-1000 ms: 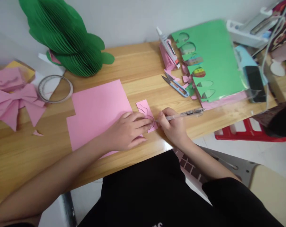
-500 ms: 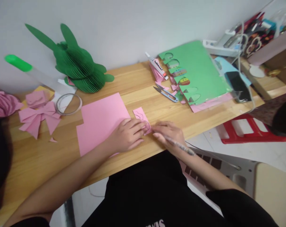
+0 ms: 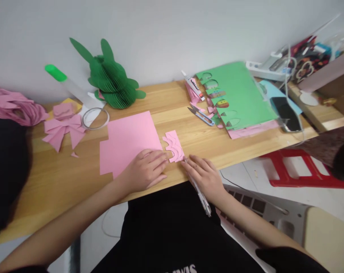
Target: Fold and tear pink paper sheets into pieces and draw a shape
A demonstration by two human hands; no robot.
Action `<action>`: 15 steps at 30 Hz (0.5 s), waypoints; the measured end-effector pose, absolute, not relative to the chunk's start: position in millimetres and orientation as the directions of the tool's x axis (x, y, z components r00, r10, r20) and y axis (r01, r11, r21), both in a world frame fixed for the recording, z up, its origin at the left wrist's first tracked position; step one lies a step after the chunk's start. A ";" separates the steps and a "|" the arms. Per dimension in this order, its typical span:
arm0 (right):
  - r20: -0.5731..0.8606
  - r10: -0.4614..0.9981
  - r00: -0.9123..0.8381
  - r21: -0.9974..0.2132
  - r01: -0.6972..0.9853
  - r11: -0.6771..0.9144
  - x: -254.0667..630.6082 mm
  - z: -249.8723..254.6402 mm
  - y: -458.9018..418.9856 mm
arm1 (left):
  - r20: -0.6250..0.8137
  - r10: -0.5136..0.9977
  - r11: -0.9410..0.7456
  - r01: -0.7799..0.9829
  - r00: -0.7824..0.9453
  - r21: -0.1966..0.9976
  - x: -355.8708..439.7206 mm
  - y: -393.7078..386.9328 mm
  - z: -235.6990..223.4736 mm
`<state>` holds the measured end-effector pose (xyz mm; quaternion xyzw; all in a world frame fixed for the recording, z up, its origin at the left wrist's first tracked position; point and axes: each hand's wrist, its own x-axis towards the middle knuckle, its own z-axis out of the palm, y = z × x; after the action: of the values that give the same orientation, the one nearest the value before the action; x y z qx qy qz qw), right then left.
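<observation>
A small pink paper piece (image 3: 174, 146) with drawn wavy lines and a scalloped left edge lies on the table between my hands. My left hand (image 3: 149, 167) rests flat, fingers stretched out, over the lower right of a large pink sheet (image 3: 132, 132), its fingertips close to the small piece. A slim pen (image 3: 200, 198) is gripped in my right hand (image 3: 205, 176); the pen's front end is at the small piece's lower right corner, its tip hard to make out. The palm side of both hands is hidden.
Thread snips (image 3: 202, 116), a glue tube (image 3: 194, 86) and a green card stack (image 3: 243, 96) lie behind. At the left are a green honeycomb paper figure (image 3: 112, 83), a tape roll (image 3: 96, 118) and a pink paper bow (image 3: 64, 129). A phone (image 3: 285, 113) lies right.
My left hand has moved left off the small pink piece, uncovering its wavy lines and scalloped edge. The pen now points more steeply down the picture. The view has shifted left.
</observation>
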<state>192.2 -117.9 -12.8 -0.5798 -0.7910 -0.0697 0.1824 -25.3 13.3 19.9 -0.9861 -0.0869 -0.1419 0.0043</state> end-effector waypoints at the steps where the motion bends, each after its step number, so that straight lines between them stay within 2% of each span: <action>1: 0.362 0.890 -0.278 -0.088 0.940 0.330 193.7 -10.3 -122.4 | 0.284 0.198 -0.980 0.199 0.938 0.027 -26.1 10.0 18.4; 4: 0.354 0.889 -0.290 -0.097 0.934 0.343 196.8 -2.1 -135.8 | 0.259 0.264 -0.964 0.253 0.929 0.078 -25.4 -4.3 13.7; 7: 0.412 0.890 -0.197 -0.242 0.918 0.315 196.3 1.0 -146.9 | 0.204 0.308 -0.949 0.286 0.929 0.131 -20.9 -24.2 9.3; 9: 0.438 0.899 -0.024 -0.421 0.878 0.228 193.4 -0.8 -152.4 | 0.170 0.339 -0.938 0.317 0.925 0.143 -17.5 -36.8 6.3; 11: 0.387 0.903 0.188 -0.585 0.807 0.083 188.3 -4.0 -155.8 | 0.150 0.373 -0.925 0.354 0.915 0.142 -15.4 -46.2 3.3; 15: 0.189 0.868 0.459 -0.733 0.654 -0.186 174.3 -8.9 -154.1 | 0.167 0.395 -0.918 0.381 0.904 0.109 -16.6 -54.2 -1.5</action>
<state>174.3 -154.1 -8.9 -0.7581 -0.5019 0.1359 0.3936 -16.6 -54.2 -1.5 -0.9749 -0.1988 -0.0930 -0.0371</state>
